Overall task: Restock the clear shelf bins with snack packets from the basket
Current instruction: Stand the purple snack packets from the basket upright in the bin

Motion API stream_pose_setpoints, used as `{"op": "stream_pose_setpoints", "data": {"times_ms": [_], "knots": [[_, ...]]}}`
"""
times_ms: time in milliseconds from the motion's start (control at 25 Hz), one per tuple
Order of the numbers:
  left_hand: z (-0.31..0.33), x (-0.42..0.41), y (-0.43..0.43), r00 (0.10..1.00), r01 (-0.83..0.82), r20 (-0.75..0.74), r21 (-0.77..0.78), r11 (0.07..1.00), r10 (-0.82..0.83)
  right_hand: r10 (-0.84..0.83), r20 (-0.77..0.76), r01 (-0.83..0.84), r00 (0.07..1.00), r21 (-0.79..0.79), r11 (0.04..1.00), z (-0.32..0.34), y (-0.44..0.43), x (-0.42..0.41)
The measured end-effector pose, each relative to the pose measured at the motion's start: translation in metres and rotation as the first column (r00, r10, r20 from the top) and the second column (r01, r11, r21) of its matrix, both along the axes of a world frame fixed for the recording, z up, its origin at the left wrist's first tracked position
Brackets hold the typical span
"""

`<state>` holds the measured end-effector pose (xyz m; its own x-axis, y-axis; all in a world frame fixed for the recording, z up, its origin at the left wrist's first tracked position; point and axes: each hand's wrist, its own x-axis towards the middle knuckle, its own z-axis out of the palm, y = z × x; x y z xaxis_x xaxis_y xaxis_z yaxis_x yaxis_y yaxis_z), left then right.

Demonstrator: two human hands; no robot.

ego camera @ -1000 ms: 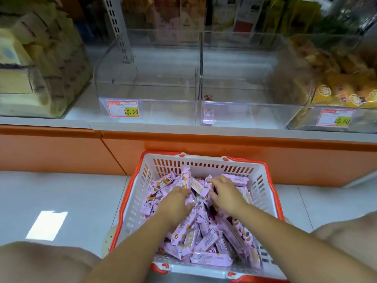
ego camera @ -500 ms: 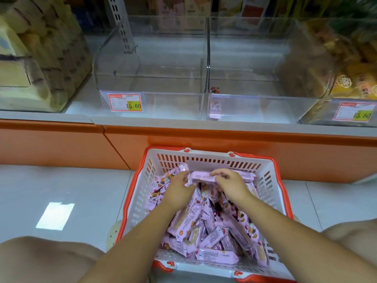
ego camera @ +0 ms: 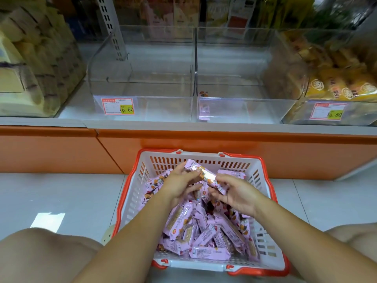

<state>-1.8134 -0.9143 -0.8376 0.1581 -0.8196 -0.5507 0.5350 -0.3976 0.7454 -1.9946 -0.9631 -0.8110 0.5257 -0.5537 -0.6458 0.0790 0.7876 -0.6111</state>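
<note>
Basket [ego camera: 263, 180]: white slotted plastic with a red rim, on the pale tiled floor [ego camera: 61, 197], just in front of the orange shelf base [ego camera: 61, 152]. Holds a loose heap of pink snack packets [ego camera: 204, 231].

Held packet [ego camera: 206, 176]: pink, tilted, raised just above the heap at the far end of the basket.

Left hand [ego camera: 179, 184]: thumb and fingers grip the held packet's upper end.

Right hand [ego camera: 234, 195]: fingers curled round its lower end.

Left clear bin [ego camera: 142, 107]: on the shelf above, with a red price label [ego camera: 118, 106] reading 15.60 on its front.

Right clear bin [ego camera: 244, 111]: touching the first; one pink packet [ego camera: 204, 111] stands in its front left corner.

Far-right bin [ego camera: 336, 84]: yellow packets.

Far-left bin [ego camera: 30, 68]: pale wrapped goods, blurred.
</note>
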Motion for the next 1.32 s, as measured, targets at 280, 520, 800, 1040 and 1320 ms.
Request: {"op": "stream_pose_setpoints", "data": {"times_ms": [280, 520, 800, 1040, 1320], "knots": [[0.007, -0.002, 0.0, 0.998, 0.059, -0.006, -0.062, 0.996, -0.059, 0.02, -0.066, -0.024, 0.998, -0.065, 0.998, 0.002, -0.003, -0.005], [0.012, 0.0, -0.001, 0.999, 0.048, -0.014, -0.083, 0.995, -0.049, 0.001, -0.059, -0.005, 0.998, -0.069, 0.998, 0.004, -0.006, -0.001], [0.02, 0.001, 0.004, 0.941, 0.225, 0.25, 0.043, 0.973, -0.229, -0.259, 0.048, 0.263, 0.965, -0.128, 0.956, 0.007, -0.022, -0.001], [0.02, -0.004, 0.006, 0.948, 0.244, 0.204, 0.019, 0.97, -0.242, -0.208, 0.107, 0.22, 0.972, -0.111, 0.969, 0.013, -0.019, 0.002], [0.082, -0.009, -0.006, 0.855, 0.367, 0.431, -0.112, 0.924, -0.287, -0.184, -0.036, 0.142, 0.982, -0.497, 0.856, 0.06, -0.017, 0.015]]}}
